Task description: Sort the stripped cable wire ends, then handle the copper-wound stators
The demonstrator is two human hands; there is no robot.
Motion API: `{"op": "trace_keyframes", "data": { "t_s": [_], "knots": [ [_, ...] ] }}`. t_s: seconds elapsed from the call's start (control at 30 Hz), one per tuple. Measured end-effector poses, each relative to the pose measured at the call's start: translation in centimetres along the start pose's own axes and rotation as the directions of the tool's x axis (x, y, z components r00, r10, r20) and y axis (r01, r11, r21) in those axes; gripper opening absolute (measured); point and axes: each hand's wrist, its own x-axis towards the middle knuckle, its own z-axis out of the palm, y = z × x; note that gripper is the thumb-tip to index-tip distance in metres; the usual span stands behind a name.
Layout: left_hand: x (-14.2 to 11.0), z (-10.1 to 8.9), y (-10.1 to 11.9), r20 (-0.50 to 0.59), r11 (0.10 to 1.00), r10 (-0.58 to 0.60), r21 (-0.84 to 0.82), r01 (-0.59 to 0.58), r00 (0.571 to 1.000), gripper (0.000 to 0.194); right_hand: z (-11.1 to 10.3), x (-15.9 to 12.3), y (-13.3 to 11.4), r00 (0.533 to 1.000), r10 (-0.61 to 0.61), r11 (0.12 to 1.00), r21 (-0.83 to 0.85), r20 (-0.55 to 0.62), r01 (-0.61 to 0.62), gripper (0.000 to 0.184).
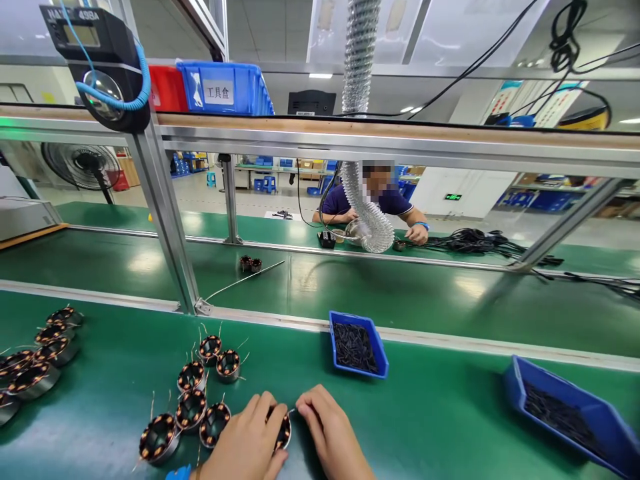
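Note:
My left hand (pixel 247 437) lies curled over a round copper-wound motor stator (pixel 283 432) on the green mat at the bottom centre. My right hand (pixel 330 433) sits just right of it, fingertips pinched at a thin wire on the stator's upper edge. Most of that stator is hidden under my fingers. To the left, several more stators (pixel 200 393) with loose wire ends stand in a loose cluster. Another row of stators (pixel 40 353) lines the far left of the mat.
A small blue tray (pixel 358 350) of dark thin pieces stands behind my hands; a second blue tray (pixel 570 413) lies at right. An aluminium frame post (pixel 165 220) rises at left. Across the belt a person (pixel 380 200) works beside a silver flexible duct (pixel 363 153).

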Motion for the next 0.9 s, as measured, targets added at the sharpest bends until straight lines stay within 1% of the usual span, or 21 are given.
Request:
{"op": "trace_keyframes", "data": {
  "t_s": [0.2, 0.33, 0.43, 0.5, 0.57, 0.63, 0.7, 0.83, 0.9],
  "knots": [
    [-0.2, -0.7, 0.4, 0.03, 1.0, -0.009, 0.001, 0.009, 0.999, 0.048, 0.3, -0.2, 0.0, 1.0, 0.025, 1.0, 0.018, -0.003, -0.025, 0.027],
    [-0.2, -0.6, 0.3, 0.032, 1.0, -0.006, -0.003, 0.006, 0.999, 0.048, 0.9, -0.2, -0.4, 1.0, 0.026, 0.998, 0.049, 0.012, -0.027, 0.027],
    [-0.1, -0.5, 0.3, 0.015, 1.0, -0.007, -0.003, 0.007, 1.0, 0.046, 0.8, -0.3, -0.7, 1.0, 0.012, 0.996, 0.09, 0.01, -0.013, 0.026],
    [-0.1, -0.5, 0.3, 0.01, 1.0, -0.014, 0.001, 0.013, 1.0, 0.045, 0.5, -0.5, -0.8, 0.999, -0.035, 0.992, 0.118, 0.019, 0.032, 0.023],
    [-0.2, -0.4, 0.3, 0.013, 1.0, -0.02, 0.006, 0.02, 1.0, 0.045, 0.3, -0.7, -0.8, 0.991, -0.131, 0.982, 0.137, 0.027, 0.126, 0.024],
    [-0.1, -0.3, 0.4, 0.014, 1.0, -0.018, 0.018, 0.018, 1.0, 0.045, 0.2, -0.7, -0.8, 0.968, -0.252, 0.96, 0.129, 0.011, 0.249, 0.028],
    [0.0, -0.3, 0.5, 0.009, 0.999, -0.017, 0.031, 0.016, 1.0, 0.045, 0.4, -0.7, -0.8, 0.942, -0.334, 0.939, 0.083, -0.021, 0.334, 0.033],
    [0.6, -0.8, 1.1, -0.02, 0.997, -0.036, 0.065, 0.037, 0.999, 0.045, 0.5, -0.3, -0.5, 0.928, -0.36, 0.933, -0.051, -0.097, 0.357, 0.041],
    [0.8, -1.3, 1.4, -0.023, 0.995, -0.047, 0.081, 0.049, 0.999, 0.047, 0.4, -0.2, -0.1, 0.907, -0.406, 0.911, -0.123, -0.111, 0.393, 0.044]
  ]
}}
